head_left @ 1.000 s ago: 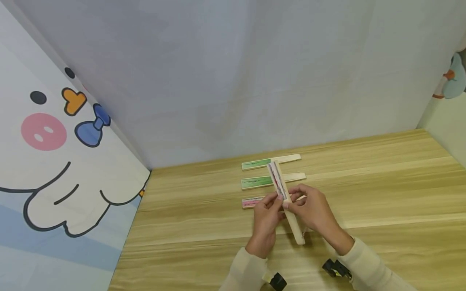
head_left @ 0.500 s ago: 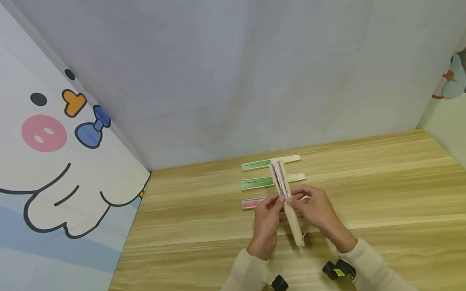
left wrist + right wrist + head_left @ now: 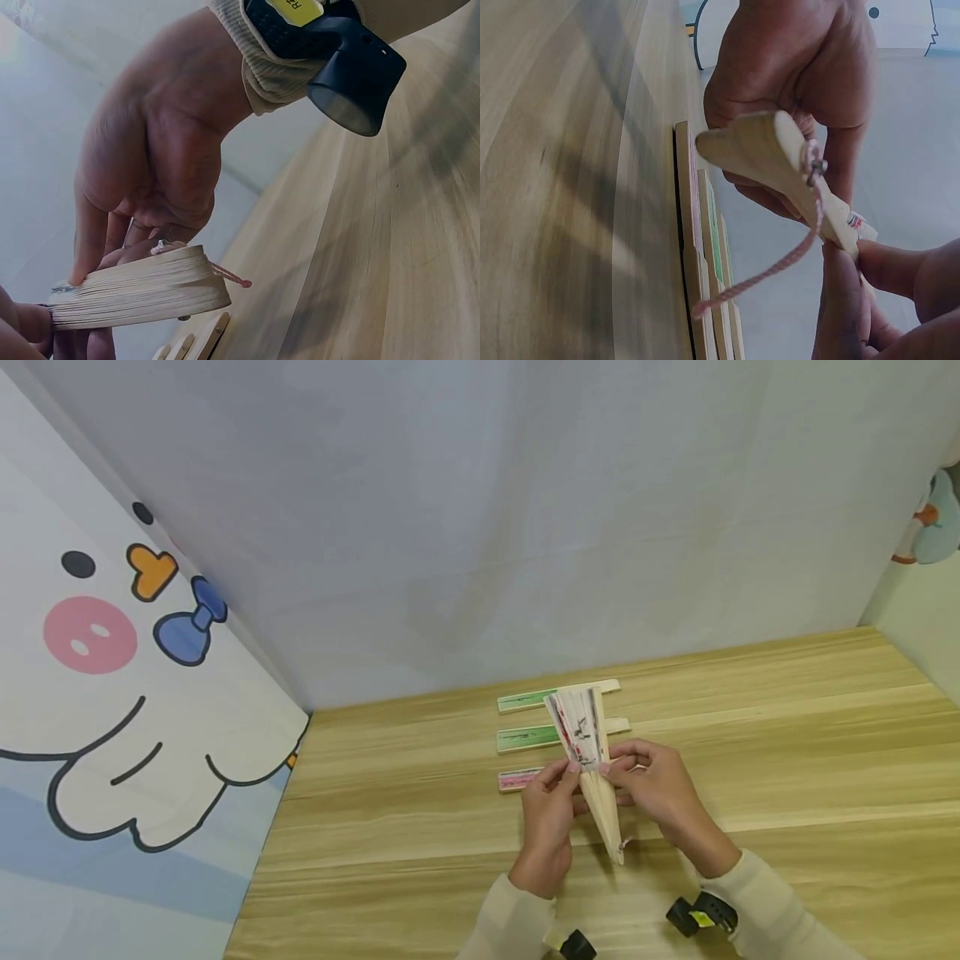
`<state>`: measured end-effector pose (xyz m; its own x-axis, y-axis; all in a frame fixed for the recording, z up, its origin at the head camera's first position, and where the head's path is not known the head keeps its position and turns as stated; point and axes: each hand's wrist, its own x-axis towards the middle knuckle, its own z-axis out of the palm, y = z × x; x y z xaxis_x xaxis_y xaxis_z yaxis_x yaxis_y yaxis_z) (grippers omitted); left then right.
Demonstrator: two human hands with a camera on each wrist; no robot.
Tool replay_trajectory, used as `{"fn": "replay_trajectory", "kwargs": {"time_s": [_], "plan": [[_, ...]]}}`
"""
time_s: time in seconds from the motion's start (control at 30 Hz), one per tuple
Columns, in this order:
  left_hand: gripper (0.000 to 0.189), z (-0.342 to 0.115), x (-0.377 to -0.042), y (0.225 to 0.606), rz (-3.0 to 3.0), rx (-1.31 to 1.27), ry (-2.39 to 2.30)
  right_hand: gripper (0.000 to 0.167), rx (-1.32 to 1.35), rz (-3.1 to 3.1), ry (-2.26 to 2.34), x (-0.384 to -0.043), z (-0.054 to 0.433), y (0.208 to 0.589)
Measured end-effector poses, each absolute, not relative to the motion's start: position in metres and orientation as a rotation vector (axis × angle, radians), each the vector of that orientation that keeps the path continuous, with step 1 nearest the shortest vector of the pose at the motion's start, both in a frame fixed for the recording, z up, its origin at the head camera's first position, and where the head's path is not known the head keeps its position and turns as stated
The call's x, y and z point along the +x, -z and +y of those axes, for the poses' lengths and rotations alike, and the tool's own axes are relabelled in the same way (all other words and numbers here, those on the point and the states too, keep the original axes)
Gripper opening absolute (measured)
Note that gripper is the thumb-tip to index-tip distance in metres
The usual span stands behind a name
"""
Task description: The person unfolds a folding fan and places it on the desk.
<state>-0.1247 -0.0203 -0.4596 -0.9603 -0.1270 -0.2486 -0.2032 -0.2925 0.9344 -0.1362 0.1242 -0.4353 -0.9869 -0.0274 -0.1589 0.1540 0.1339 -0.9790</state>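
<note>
Above the table a folding fan [image 3: 581,727] is partly spread, its pale pleats painted with dark and red marks. My left hand [image 3: 546,822] pinches the left side near where the ribs meet the pleats. On the opposite side my right hand [image 3: 656,781] pinches the fan likewise. The bare wooden ribs [image 3: 142,289] narrow toward the pivot end, which points down toward me. From the pivot hangs a pink cord [image 3: 780,264], clearest in the right wrist view. Beyond the hands lie two folded green fans [image 3: 525,739] and a folded pink fan [image 3: 517,779], which the left hand partly covers.
The wood-grain table [image 3: 375,810] meets a grey cloth backdrop [image 3: 450,527] at its far edge. A panel with cartoon figures [image 3: 112,718] stands on the left. Another panel [image 3: 918,602] borders the right side. Both wrists wear black camera straps [image 3: 701,914].
The fan has gone from nearly folded to a narrow wedge, its painted pleats now showing. My right hand has shifted slightly right; the left hand has barely moved. The folded fans lie as before.
</note>
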Motion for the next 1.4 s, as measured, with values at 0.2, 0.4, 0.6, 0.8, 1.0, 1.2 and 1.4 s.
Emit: {"fn": "replay_trajectory", "kwargs": {"time_s": [0.2, 0.4, 0.6, 0.8, 1.0, 1.2, 1.4], "plan": [[0.029, -0.019, -0.125, 0.459, 1.827, -0.454, -2.477, 0.033, 0.156, 2.227, 1.992, -0.137, 0.126, 0.437], [0.029, -0.018, -0.125, 0.457, 1.826, -0.488, -2.495, 0.036, 0.214, 2.173, 2.024, -0.138, 0.129, 0.436], [0.029, -0.017, -0.125, 0.455, 1.815, -0.512, -2.538, 0.040, 0.258, 2.120, 2.061, -0.139, 0.133, 0.436], [0.028, -0.017, -0.124, 0.454, 1.791, -0.550, -2.590, 0.040, 0.308, 2.073, 2.098, -0.141, 0.137, 0.439], [0.027, -0.019, -0.124, 0.456, 1.764, -0.596, -2.631, 0.042, 0.340, 2.028, 2.149, -0.142, 0.139, 0.440], [0.030, -0.020, -0.125, 0.458, 1.729, -0.640, -2.660, 0.038, 0.382, 1.997, 2.210, -0.142, 0.140, 0.439], [0.033, -0.019, -0.126, 0.456, 1.715, -0.685, -2.696, 0.047, 0.434, 1.986, 2.245, -0.143, 0.140, 0.437]]}}
